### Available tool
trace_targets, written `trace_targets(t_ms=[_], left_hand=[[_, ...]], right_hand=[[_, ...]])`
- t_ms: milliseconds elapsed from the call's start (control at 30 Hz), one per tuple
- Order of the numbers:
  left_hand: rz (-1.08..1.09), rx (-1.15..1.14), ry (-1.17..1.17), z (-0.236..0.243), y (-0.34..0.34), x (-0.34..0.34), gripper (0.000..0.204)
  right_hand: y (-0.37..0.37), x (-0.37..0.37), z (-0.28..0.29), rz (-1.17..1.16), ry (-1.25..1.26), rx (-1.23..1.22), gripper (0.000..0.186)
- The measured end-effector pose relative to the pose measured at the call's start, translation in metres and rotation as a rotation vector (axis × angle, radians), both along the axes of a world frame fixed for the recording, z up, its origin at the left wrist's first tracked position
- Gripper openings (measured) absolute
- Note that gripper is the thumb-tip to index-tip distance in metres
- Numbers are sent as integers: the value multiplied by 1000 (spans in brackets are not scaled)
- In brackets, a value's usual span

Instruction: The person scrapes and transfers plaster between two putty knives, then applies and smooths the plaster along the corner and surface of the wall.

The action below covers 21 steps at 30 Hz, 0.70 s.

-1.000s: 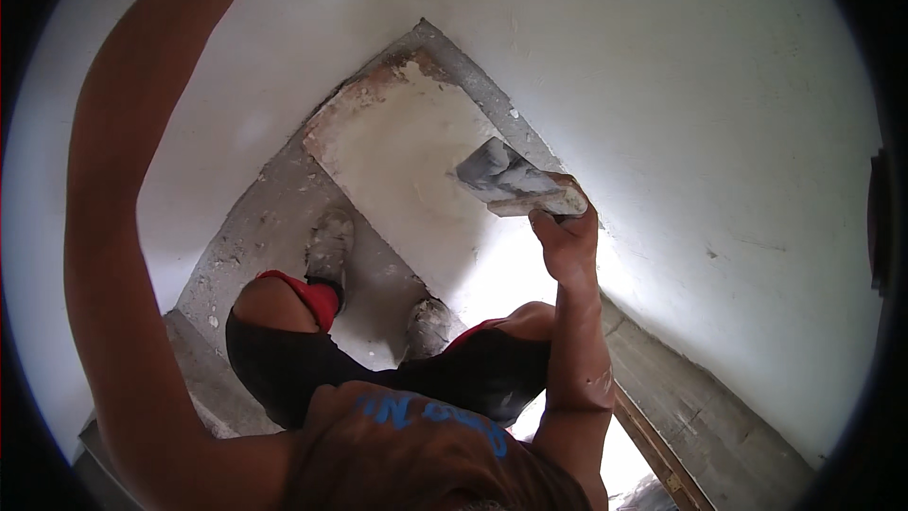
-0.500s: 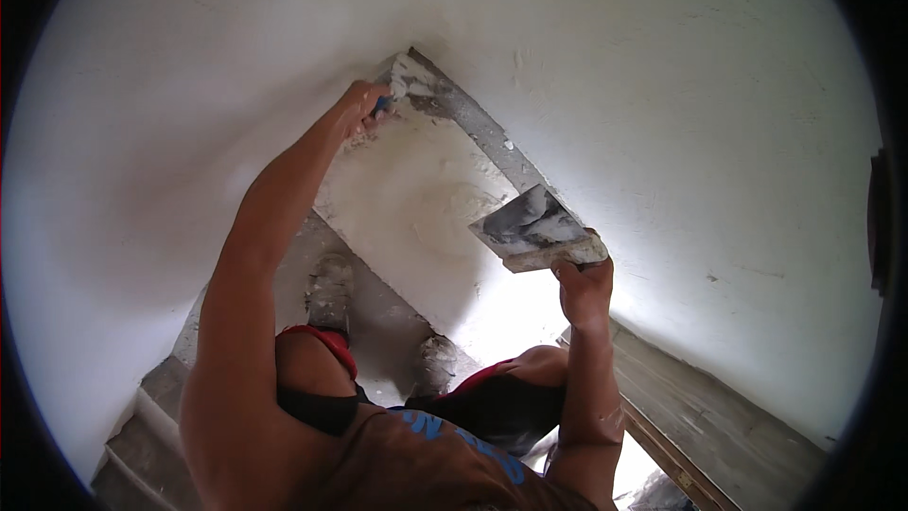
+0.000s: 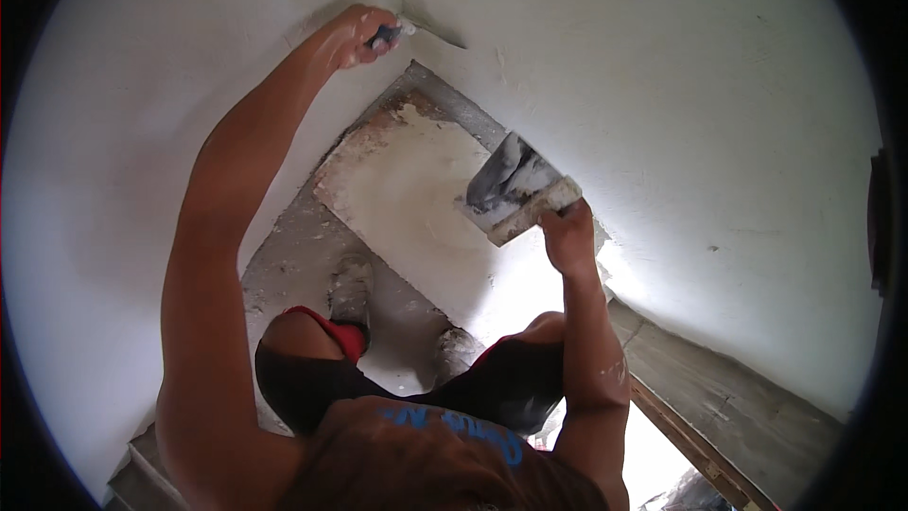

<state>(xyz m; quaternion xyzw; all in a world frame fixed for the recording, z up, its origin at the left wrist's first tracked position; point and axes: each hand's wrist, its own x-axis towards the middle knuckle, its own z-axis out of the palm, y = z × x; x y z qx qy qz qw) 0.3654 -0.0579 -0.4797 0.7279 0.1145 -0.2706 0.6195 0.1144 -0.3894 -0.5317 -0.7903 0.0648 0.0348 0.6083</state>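
Note:
My left hand [image 3: 367,36] is raised to the corner where two white walls meet. Its fingers are wrapped round the dark handle of a putty knife [image 3: 383,36]; the blade is seen nearly edge-on at the wall, so little of it shows. Lower and to the right, my right hand [image 3: 569,232] grips a wide plastering blade [image 3: 515,185] by its pale, crusted back edge. White and dark grey smears of plaster cover its face. Beneath both hands lies a pale rectangular board [image 3: 407,189], coated with whitish plaster and rough along its edges.
White walls rise on the left [image 3: 113,180] and right [image 3: 719,161], closing in on the far corner. Grey floor [image 3: 293,246] shows round the board, under my bent knees. A wooden strip [image 3: 700,445] and grey planks or tiles [image 3: 700,378] run along the lower right.
My left hand has moved up from the board's far end to the wall corner with the putty knife. My right hand has risen slightly and tilted the wide blade.

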Motion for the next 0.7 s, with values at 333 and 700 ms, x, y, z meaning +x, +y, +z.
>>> trace_targets(t_ms=[333,700], left_hand=[[-171,532,-961,54,15,-262,45],[-417,1175,-1033,78,61,-343,59]], right_hand=[[83,-7,-21,-27,326,1511,32],[150,-9,38,82,479,1444,36]])
